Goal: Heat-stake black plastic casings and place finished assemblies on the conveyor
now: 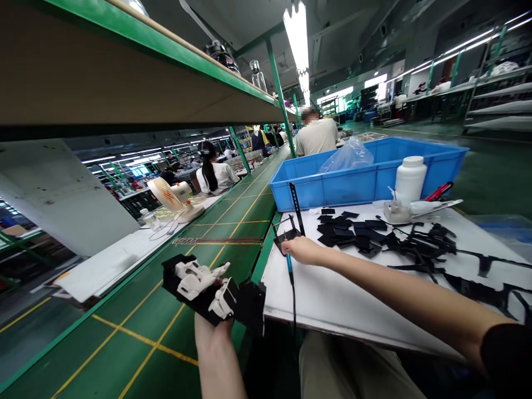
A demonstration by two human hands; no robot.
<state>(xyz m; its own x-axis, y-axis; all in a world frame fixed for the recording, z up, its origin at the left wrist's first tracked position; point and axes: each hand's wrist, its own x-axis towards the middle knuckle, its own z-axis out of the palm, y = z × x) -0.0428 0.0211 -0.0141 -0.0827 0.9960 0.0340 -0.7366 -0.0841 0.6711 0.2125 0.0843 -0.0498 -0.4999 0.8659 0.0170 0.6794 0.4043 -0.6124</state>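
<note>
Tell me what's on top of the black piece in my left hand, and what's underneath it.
White parts show on top of the black piece. Your left hand is underneath, mostly covered; anything else there is hidden.

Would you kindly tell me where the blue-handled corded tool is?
Just right of the head view's centre, the blue-handled corded tool is in the right hand over the white tabletop, by the perforated black strip.

Found worktable (pixel 320 299) right of conveyor belt (pixel 236 210), fan (pixel 180 194) across belt to left. Noted bin (pixel 332 191) at table's far end, plastic bag (pixel 351 156) inside. Saw capped bottle (pixel 410 178) before bin, sheet pieces (pixel 366 233) nearer, tool stand (pixel 296 208) left of pieces. Spotted glass bottle (pixel 258 78) on overhead shelf (pixel 137 47).
</note>
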